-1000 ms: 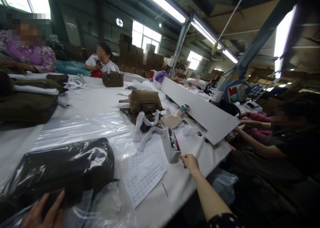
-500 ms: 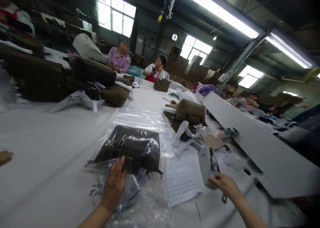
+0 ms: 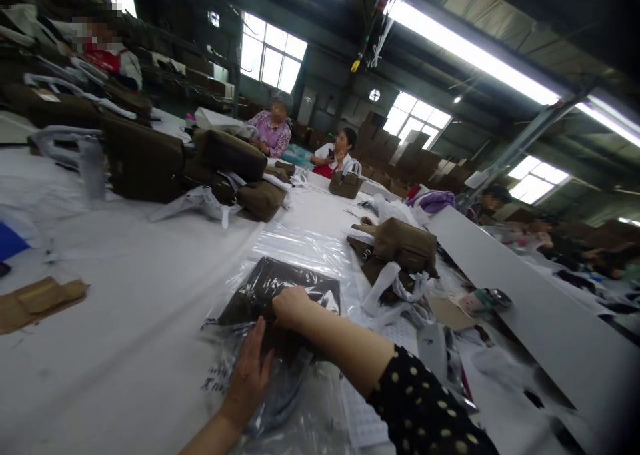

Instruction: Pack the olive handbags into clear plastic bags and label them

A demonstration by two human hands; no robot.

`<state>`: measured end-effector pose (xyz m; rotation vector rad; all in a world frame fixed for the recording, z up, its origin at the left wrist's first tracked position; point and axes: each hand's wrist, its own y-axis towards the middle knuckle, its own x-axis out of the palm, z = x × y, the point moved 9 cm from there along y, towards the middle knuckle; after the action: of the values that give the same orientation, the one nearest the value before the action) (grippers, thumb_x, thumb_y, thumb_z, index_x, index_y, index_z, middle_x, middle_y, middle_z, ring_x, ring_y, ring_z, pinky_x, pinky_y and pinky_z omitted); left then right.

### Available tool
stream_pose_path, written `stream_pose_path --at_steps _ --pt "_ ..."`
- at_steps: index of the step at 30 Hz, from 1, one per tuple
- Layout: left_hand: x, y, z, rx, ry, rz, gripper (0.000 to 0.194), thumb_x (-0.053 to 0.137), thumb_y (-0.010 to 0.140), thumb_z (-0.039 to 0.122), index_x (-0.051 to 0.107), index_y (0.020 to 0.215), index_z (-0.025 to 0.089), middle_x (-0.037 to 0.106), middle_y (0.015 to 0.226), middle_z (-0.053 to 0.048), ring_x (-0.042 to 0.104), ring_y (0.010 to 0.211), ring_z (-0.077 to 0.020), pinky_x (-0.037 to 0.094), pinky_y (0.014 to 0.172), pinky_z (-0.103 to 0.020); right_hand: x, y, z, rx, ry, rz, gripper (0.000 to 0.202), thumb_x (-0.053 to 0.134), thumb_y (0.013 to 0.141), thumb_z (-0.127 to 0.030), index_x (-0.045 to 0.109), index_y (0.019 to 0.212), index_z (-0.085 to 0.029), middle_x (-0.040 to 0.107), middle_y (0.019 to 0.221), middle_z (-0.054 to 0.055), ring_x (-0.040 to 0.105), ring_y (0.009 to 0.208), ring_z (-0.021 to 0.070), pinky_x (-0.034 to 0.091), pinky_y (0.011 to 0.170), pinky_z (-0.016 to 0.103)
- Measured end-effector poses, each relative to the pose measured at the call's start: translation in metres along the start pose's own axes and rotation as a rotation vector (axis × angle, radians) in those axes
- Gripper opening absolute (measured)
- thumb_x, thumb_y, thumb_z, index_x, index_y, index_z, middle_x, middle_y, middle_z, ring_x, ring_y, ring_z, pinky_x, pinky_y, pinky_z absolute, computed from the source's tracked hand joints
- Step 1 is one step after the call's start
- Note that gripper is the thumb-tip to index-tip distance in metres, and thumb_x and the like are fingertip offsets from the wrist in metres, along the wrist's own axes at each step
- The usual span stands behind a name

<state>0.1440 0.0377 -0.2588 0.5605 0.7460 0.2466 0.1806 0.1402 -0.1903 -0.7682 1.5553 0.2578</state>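
Note:
A dark olive bag (image 3: 320, 285) lies inside a clear plastic bag (image 3: 320, 402) on the white table. My left hand (image 3: 247, 378) rests on the plastic at the near left edge of the olive bag, fingers stretched out. Across the middle of the bag reaches my right hand (image 3: 293, 307), its fingers curled closed and pointing down onto the plastic. Anything between those fingers is hidden. Dark handwriting (image 3: 215, 380) shows on the plastic to the left of my left hand.
At right lie a printed sheet (image 3: 367, 422), a grey tool like a tape dispenser (image 3: 436, 352) and a bottle (image 3: 484, 302). An olive bag with white-wrapped straps (image 3: 405, 242) sits beyond. More bags (image 3: 145, 158) stand at the left. Two people sit at the far end.
My right hand has moved left from the grey tool onto the wrapped olive bag. My left hand stays on the plastic. The view has swung a little to the left.

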Motion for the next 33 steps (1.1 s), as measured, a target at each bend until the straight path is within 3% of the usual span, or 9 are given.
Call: stream_pose_path --at_steps 5,9,12,16,21,25,27,30,33 --pt "0.016 -0.004 0.008 0.167 0.121 -0.079 0.061 0.038 0.088 0.017 0.012 0.144 0.022 0.030 0.145 -0.014 0.030 0.131 -0.0289 0.038 0.102 -0.051 -0.023 -0.014 0.047 0.183 -0.135 0.073 0.036 0.072 0.065 -0.046 0.067 0.076 -0.012 0.067 0.081 0.016 0.063 0.081 0.0319 0.049 0.067 0.042" --pt "0.019 -0.003 0.007 0.204 0.146 -0.101 0.058 0.037 0.089 0.019 0.016 0.143 0.016 0.026 0.146 -0.016 0.026 0.133 -0.0290 0.035 0.104 -0.050 -0.043 -0.098 0.111 0.311 -0.252 0.282 0.035 0.057 0.082 -0.027 0.056 0.114 -0.014 0.063 0.102 0.016 0.057 0.099 0.0299 0.047 0.080 0.043" --pt "0.025 0.009 0.005 0.232 0.138 -0.124 0.052 0.037 0.089 0.022 0.026 0.140 0.011 0.026 0.146 -0.017 0.024 0.134 -0.0292 0.033 0.105 -0.051 0.001 -0.179 0.108 0.020 -0.359 0.432 0.057 0.048 0.080 -0.005 0.041 0.130 -0.030 0.044 0.134 0.009 0.036 0.125 0.0273 0.036 0.099 0.045" --pt "0.037 0.041 0.002 0.251 0.085 -0.186 0.045 0.034 0.090 0.026 0.039 0.132 0.009 0.033 0.142 -0.018 0.028 0.132 -0.0286 0.033 0.105 -0.050 0.094 -0.248 0.069 -0.293 -0.394 0.555 0.054 0.050 0.082 -0.016 0.040 0.128 -0.041 0.045 0.134 -0.001 0.029 0.131 0.0243 0.028 0.106 0.046" --pt "0.007 0.046 0.003 0.215 0.070 -0.219 0.046 0.036 0.091 0.037 0.041 0.131 0.015 0.032 0.142 -0.015 0.031 0.131 -0.0289 0.034 0.104 -0.048 0.117 -0.231 0.040 -0.373 -0.030 0.578 0.029 0.042 0.087 -0.024 0.057 0.112 -0.024 0.063 0.114 0.004 0.048 0.116 0.0196 0.035 0.103 0.037" --pt "-0.025 -0.021 0.017 0.323 -0.033 -0.449 0.073 0.055 0.071 0.064 0.042 0.130 0.023 0.054 0.125 -0.010 0.050 0.113 -0.0280 0.043 0.096 -0.040 0.093 -0.210 0.054 -0.245 0.346 0.540 0.032 0.034 0.091 -0.031 0.061 0.102 -0.019 0.069 0.090 0.007 0.061 0.091 0.0176 0.045 0.088 0.032" --pt "-0.031 -0.053 0.021 0.328 -0.061 -0.548 0.065 0.060 0.069 0.061 0.051 0.122 0.025 0.061 0.114 -0.008 0.056 0.104 -0.0262 0.045 0.092 -0.037 0.087 -0.206 0.064 -0.116 0.408 0.540 0.037 0.031 0.092 -0.039 0.063 0.097 -0.020 0.068 0.083 0.007 0.062 0.083 0.0183 0.048 0.077 0.031" --pt "-0.035 -0.065 0.008 0.112 -0.116 -0.543 0.027 0.045 0.087 0.042 0.064 0.095 0.025 0.068 0.094 -0.003 0.062 0.089 -0.0178 0.049 0.082 -0.026 0.076 -0.205 0.067 0.005 0.436 0.617 0.045 0.028 0.092 -0.047 0.064 0.086 -0.020 0.067 0.075 0.008 0.062 0.073 0.0189 0.047 0.068 0.029" --pt "-0.048 -0.061 -0.020 -0.158 -0.141 -0.449 0.035 0.034 0.091 0.042 0.064 0.087 0.025 0.068 0.080 0.001 0.064 0.078 -0.0143 0.051 0.071 -0.021 0.069 -0.199 0.054 0.047 0.553 0.635 0.039 0.034 0.091 -0.044 0.062 0.082 -0.019 0.066 0.067 0.005 0.062 0.063 0.0161 0.046 0.063 0.025"
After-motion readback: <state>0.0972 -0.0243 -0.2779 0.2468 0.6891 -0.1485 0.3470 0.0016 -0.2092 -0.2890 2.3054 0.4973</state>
